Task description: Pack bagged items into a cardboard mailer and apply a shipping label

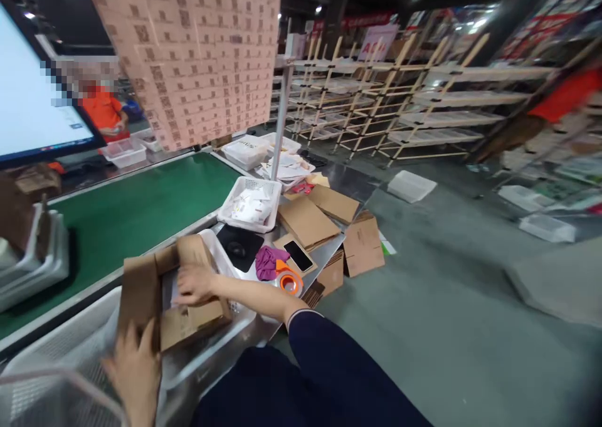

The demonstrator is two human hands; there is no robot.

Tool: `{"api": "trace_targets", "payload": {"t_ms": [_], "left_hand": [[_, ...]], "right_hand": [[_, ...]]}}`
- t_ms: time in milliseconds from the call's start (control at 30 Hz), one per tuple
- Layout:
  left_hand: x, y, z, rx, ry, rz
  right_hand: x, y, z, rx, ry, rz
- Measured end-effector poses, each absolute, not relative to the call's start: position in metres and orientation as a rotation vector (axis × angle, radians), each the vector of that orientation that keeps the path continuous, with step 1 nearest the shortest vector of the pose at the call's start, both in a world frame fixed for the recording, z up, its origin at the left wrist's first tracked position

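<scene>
left hand (pixel 134 364) spread at open carton (pixel 185 328), right hand (pixel 196 284) curled over it, hold unclear

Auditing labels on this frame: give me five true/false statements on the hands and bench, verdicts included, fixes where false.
1. The right hand reaches into the open cardboard box. True.
2. The purple cloth lies beside the orange tape dispenser. True.
3. The left hand holds the purple cloth. False: it is at the left flap of the box.
4. The phone lies face down. False: it lies face up.
5. The long surface beyond the box is red. False: it is green.
</scene>
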State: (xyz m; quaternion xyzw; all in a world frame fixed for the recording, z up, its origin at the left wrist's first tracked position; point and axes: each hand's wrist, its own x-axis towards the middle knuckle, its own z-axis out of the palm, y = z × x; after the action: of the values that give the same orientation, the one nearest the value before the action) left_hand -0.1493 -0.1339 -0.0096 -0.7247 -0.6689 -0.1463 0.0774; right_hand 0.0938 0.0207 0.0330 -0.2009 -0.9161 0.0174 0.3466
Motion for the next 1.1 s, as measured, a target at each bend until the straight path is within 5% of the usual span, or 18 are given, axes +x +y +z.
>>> {"api": "trace_targets", "payload": {"t_ms": [167, 400, 567, 733, 900, 1100], "left_hand": [[-0.125, -0.111, 0.035, -2.421, -2.038, -0.064], [-0.078, -0.106, 0.054, -2.288, -2.424, -0.528], [-0.105, -0.15, 0.063, -2.382, -1.855, -1.399], [-0.11, -0.204, 0.054, -2.573, -1.655, -1.08], [-0.095, -0.213, 0.03, -2.462, -1.662, -1.115], [-0.094, -0.203, 0.033, -2.467, -1.644, -1.173]], "right_hand": [[0.13, 0.003, 0.03, -0.605, -1.842, 0.17], [0.148, -0.024, 0.035, -0.561, -1.589, 0.311], [0.16, -0.013, 0.055, -0.482, -1.869, 0.322], [0.174, -0.002, 0.087, -0.554, -2.359, 0.275], [0.126, -0.01, 0.123, -0.965, -2.856, 0.35], [0.013, -0.049, 0.094, -1.21, -3.175, 0.425]]}}
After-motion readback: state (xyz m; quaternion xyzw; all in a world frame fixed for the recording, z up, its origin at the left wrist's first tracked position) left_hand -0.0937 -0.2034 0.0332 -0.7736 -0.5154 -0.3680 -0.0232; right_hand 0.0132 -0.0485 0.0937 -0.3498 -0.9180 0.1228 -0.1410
